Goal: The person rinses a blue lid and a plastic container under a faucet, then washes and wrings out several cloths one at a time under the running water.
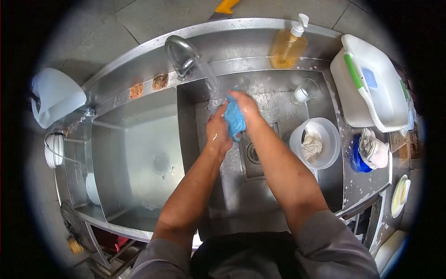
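A wet blue cloth (235, 116) is bunched between my two hands over the right sink basin (274, 204). My left hand (218, 130) grips its left side, fingers closed round it. On the other side, my right hand (247, 109) holds the cloth's upper right part. Water runs from the curved faucet (182, 55) just above and to the left of my hands. To the right of my forearm, a translucent round tub (331, 145) holds a pale cloth (312, 143). A clear glass (313, 88) with something white in it lies behind the tub.
The left basin (111, 181) holds water. A soap dispenser (287, 49) stands on the back ledge. At the right are a white bin (347, 97) and a blue container (360, 156) with cloths. A translucent jug (65, 95) and stacked white plates (54, 151) are at the left.
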